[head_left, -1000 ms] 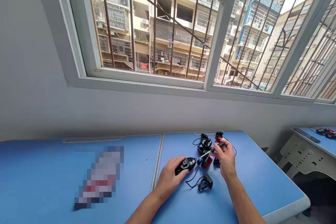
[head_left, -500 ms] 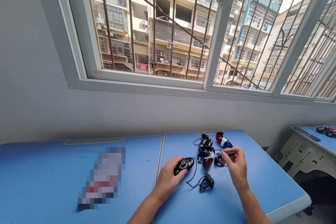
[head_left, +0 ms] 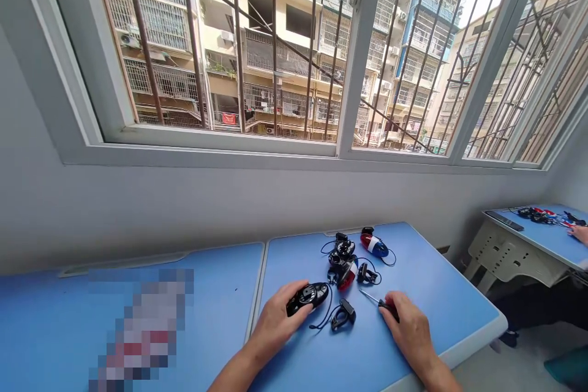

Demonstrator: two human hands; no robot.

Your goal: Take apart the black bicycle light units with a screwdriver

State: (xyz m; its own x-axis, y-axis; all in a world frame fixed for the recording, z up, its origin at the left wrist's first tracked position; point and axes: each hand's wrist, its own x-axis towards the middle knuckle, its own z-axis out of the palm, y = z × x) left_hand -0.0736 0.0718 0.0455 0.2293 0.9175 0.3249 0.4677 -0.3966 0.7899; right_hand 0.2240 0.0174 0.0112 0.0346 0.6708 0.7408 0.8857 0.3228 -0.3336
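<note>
My left hand (head_left: 280, 315) is closed around a black oval bike horn (head_left: 310, 297) with slots on its glossy face. A thin cable runs from that horn toward a small black switch with a ring clamp (head_left: 343, 315) on the table. My right hand (head_left: 408, 324) grips the dark handle of a screwdriver (head_left: 370, 297), low over the tabletop. Its metal shaft points left, toward the pile of parts. In that pile are black horn pieces (head_left: 342, 252) and a red-and-blue horn (head_left: 349, 274). Another red, white and blue horn (head_left: 374, 245) lies behind, on the right.
Two blue tables (head_left: 220, 318) meet at a seam left of my left hand. A blurred-out item (head_left: 142, 331) lies on the left table. Another clamp switch (head_left: 367, 274) sits right of the pile. At far right, a person's hand (head_left: 579, 233) reaches over another table (head_left: 560, 244).
My right hand has lowered the screwdriver from above the pile toward the tabletop nearer me. My left hand still holds the horn. The view has turned to the right.
</note>
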